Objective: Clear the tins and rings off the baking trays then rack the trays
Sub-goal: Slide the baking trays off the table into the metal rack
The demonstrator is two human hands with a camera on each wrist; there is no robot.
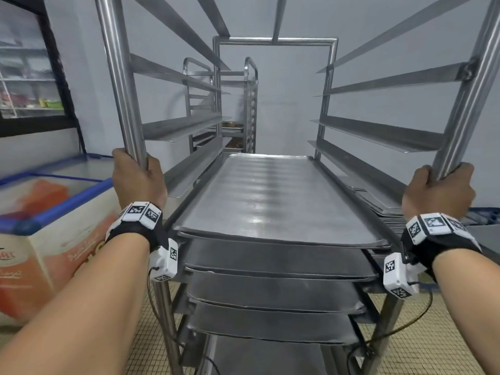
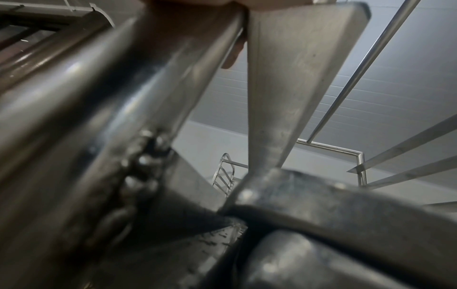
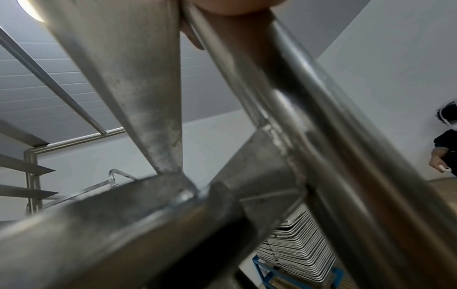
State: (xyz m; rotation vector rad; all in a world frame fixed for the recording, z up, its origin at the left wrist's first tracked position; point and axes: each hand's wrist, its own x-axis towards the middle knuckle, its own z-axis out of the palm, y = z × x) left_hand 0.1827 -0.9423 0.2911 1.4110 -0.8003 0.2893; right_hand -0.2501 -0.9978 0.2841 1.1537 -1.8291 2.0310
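A tall steel tray rack (image 1: 116,77) stands in front of me. Several bare metal baking trays (image 1: 270,201) lie on its lower runners, one above another; the upper runners hold nothing. My left hand (image 1: 138,174) grips the rack's near left post. My right hand (image 1: 438,190) grips the near right post (image 1: 465,109). In the left wrist view a fingertip (image 2: 233,56) curls behind the post (image 2: 99,97). The right wrist view shows the post (image 3: 309,97) close up, with fingers (image 3: 195,41) wrapped round it. No tins or rings are in view.
A chest freezer (image 1: 54,212) with a blue-framed lid stands at the left, and a glass-door fridge (image 1: 29,63) behind it. A second rack (image 1: 238,104) stands by the far wall. A stack of trays (image 3: 296,252) sits at the right, where a person (image 3: 445,146) stands.
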